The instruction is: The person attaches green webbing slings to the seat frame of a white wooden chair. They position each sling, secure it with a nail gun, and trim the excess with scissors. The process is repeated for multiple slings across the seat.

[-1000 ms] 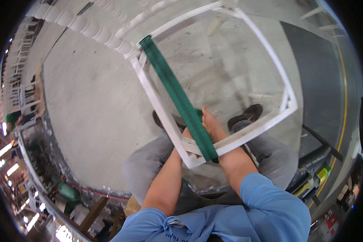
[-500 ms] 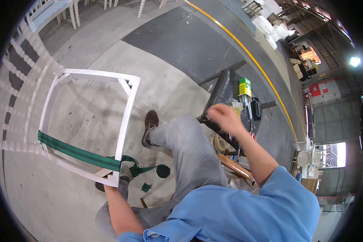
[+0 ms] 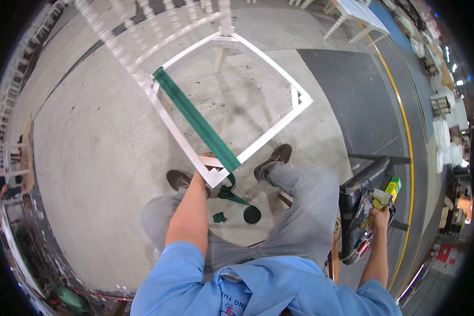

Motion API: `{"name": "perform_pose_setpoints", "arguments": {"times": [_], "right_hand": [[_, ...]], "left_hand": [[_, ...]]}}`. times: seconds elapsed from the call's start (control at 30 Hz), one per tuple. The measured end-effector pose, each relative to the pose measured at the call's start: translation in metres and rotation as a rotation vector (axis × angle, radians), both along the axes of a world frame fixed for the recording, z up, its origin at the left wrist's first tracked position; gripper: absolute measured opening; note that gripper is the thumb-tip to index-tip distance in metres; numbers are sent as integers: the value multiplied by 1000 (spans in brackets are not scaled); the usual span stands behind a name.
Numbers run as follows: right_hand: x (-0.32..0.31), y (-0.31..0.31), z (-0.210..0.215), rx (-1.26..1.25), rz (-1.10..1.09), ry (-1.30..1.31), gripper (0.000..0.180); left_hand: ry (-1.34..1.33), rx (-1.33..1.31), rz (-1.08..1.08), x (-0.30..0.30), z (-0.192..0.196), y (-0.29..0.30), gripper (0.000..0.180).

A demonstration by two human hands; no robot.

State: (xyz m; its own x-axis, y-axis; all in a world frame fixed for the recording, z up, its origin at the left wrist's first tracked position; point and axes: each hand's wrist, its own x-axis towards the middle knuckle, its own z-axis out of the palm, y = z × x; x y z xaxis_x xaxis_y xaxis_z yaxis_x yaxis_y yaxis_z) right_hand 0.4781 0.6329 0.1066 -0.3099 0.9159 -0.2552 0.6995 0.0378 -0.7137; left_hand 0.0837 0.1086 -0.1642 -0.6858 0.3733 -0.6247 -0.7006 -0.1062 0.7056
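The right hand (image 3: 379,217) grips a tool (image 3: 383,197), apparently fetching it; the left hand's (image 3: 208,155) hold beneath the chair (image 3: 180,136) is hidden; next calls for keeping the strap (image 3: 195,119) taut.

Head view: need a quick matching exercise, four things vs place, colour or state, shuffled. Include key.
Things:
1. chair
2. green webbing strap
3. webbing roll
4. right hand

Place, colour or state:
A. on the floor, between the person's legs
B. closed around a handheld tool
C. white
D. spans the open seat along one side

Pairs: 1-C, 2-D, 3-A, 4-B
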Motion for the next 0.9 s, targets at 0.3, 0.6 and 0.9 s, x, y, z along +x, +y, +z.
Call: {"name": "perform_pose_setpoints", "arguments": {"times": [0.3, 0.6, 0.9], "right_hand": [[-194, -169, 109, -208, 628, -34, 33], [-317, -315, 29, -547, 1051, -308, 41], [-324, -326, 13, -477, 1090, -374, 40]], "left_hand": [[745, -552, -627, -12, -7, 1, 34], [948, -41, -133, -9, -3, 6, 24], [-141, 279, 148, 0, -21, 10, 29]]}}
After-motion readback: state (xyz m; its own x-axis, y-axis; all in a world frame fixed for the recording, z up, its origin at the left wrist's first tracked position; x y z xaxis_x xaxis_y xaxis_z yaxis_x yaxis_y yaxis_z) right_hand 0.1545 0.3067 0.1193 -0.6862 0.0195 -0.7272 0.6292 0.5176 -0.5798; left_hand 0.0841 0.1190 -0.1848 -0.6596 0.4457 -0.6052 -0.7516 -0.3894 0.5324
